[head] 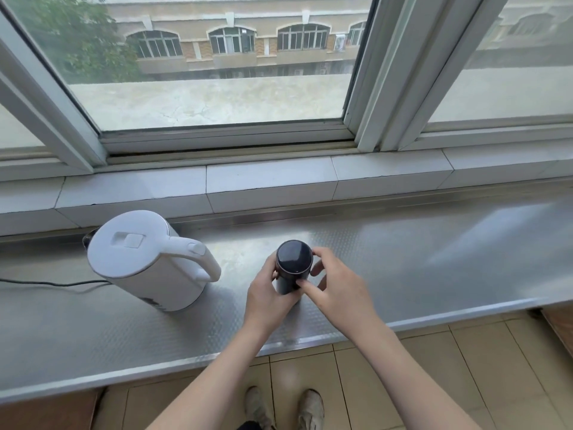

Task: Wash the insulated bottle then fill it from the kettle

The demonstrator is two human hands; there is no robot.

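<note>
Both hands (269, 293) (335, 285) grip dark bottle (293, 268) — steel counter (403, 268), white kettle (148, 262) beside.

Left hand (269, 294) grips low; right hand (333, 285) pinches at top.

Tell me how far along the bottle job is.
Nothing looks finished. The dark bottle stands on the steel counter with its lid on. The left hand holds its body; the right hand pinches the lid. Washing and filling from the closed white kettle remain.
</note>
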